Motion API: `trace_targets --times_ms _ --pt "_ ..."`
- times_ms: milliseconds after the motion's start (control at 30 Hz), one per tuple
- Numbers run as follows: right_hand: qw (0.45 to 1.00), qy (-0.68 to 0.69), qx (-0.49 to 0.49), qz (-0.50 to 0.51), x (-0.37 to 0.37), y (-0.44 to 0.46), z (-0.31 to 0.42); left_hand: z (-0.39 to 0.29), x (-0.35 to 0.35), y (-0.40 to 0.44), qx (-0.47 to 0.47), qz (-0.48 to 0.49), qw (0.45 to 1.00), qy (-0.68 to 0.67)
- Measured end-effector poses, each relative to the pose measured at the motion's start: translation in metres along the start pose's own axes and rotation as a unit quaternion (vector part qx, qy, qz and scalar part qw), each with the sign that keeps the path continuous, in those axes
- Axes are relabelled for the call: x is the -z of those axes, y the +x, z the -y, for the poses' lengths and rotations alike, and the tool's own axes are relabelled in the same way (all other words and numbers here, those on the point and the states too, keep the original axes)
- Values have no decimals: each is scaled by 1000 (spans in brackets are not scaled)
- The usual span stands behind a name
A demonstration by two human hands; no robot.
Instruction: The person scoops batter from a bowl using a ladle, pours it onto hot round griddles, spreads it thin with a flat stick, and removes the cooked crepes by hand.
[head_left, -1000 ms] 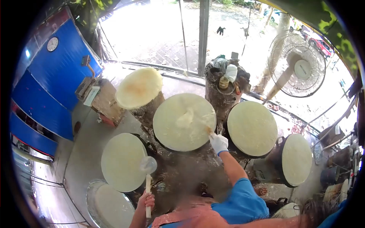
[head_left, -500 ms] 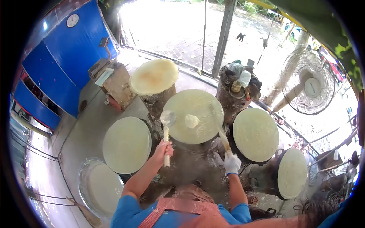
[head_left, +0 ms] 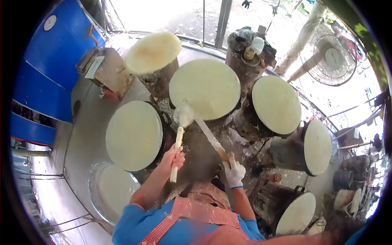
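Observation:
My left hand (head_left: 173,158) is wrapped round the pale handle of a ladle (head_left: 183,115), whose bowl holds a whitish lump of batter or dough. In my right hand (head_left: 234,171), which wears a white glove, is a long flat spatula (head_left: 210,136) with a wooden grip. Its blade tip meets or lies very near the ladle bowl; I cannot tell which. Both tool ends are at the front edge of the middle round griddle (head_left: 204,87), which carries a thin, pale, smooth layer. To the left lies another coated griddle (head_left: 134,135).
More coated griddles stand at right, among them one (head_left: 277,104) and a smaller-looking one (head_left: 318,148). A browned round sheet (head_left: 154,53) tops a drum at back left. A wide basin (head_left: 116,192) sits low left. A fan (head_left: 331,57) stands at back right.
The lump that lay on the middle griddle has gone from it, and a lump now fills the ladle. My right hand has swung the spatula left and nearer. The view has tilted down.

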State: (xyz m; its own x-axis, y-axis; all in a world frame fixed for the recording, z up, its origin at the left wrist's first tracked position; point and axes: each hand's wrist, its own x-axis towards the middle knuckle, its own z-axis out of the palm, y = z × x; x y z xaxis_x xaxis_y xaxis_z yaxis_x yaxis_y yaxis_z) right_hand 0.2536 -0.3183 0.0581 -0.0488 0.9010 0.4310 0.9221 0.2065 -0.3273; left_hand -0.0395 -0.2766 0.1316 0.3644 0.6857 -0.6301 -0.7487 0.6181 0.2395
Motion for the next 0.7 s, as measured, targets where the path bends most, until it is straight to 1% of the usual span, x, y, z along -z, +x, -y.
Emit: trace_targets --times_ms 33,67,133,167,200,267,300,333,367,400,467,500,533,567,600,633,667,700 --pt "1000 -10 -24 -9 1 -3 5 -4 5 4 79 45 992 -91" --pt "1000 2 -29 5 5 -13 7 -2 8 -1 100 55 988 -105" --pt "998 2 -59 18 25 -38 3 4 -12 -11 170 88 974 -119" --pt "992 -15 -117 49 35 -45 4 5 -12 -11 217 76 966 -121" --pt "965 -24 -223 135 63 -39 13 10 -10 -12 242 84 961 -100" --pt "946 0 -322 33 83 -78 2 35 -1 -13 208 133 969 -15" --pt "926 36 -373 -42 89 -100 -10 49 2 -6 181 176 967 30" --pt "906 25 -411 -101 99 -125 -24 65 4 2 179 219 957 61" --pt "878 40 -460 -124 113 -151 -36 83 -1 4 163 291 935 119" --pt "855 25 -501 -131 133 -176 -43 97 26 35 208 404 881 130" --pt "820 22 -559 -119 172 -223 -53 140 10 40 292 365 874 134" --pt "797 31 -588 -136 195 -245 -51 161 2 42 365 245 894 89" --pt "773 27 -611 -169 204 -276 -56 186 -27 29 424 177 888 37" --pt "737 30 -646 -199 224 -299 -51 212 -57 17 471 100 876 -16" --pt "704 25 -675 -217 236 -329 -50 233 -58 27 520 47 853 -29" --pt "686 -46 -688 -231 239 -366 -52 254 -54 38 537 47 842 -9" --pt "651 -92 -709 -254 252 -388 -41 268 -51 42 555 43 830 8" --pt "598 -86 -752 -263 264 -410 -32 282 -56 40 575 17 818 17"
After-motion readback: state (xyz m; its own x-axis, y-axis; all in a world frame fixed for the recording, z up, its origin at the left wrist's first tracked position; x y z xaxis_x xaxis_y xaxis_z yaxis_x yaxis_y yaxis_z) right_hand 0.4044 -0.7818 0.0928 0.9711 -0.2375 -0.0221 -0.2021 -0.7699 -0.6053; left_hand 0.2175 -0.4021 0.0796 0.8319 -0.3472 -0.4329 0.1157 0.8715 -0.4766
